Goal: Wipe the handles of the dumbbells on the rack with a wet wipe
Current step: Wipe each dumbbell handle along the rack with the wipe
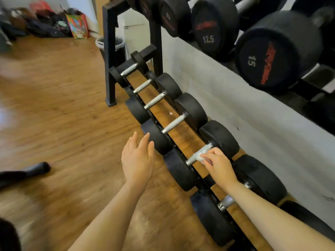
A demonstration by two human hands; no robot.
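Pressing wet wipe (202, 155) on handle (194, 157), axis front-left to back-right.

Likely a gym — racked dumbbells (213, 26), wood floor (54, 105).

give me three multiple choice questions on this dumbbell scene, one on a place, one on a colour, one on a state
1. Where is the wet wipe?
A. on the floor
B. on a dumbbell handle on the bottom shelf
C. in the bin

2. What colour are the dumbbell heads?
A. black
B. blue
C. yellow

3. How is the left hand?
A. gripping a handle
B. holding a wipe
C. open, fingers straight, holding nothing

Answers: 1 B, the right hand presses the wipe on that handle. 2 A, every head looks black. 3 C, its fingers are spread near a dumbbell head.
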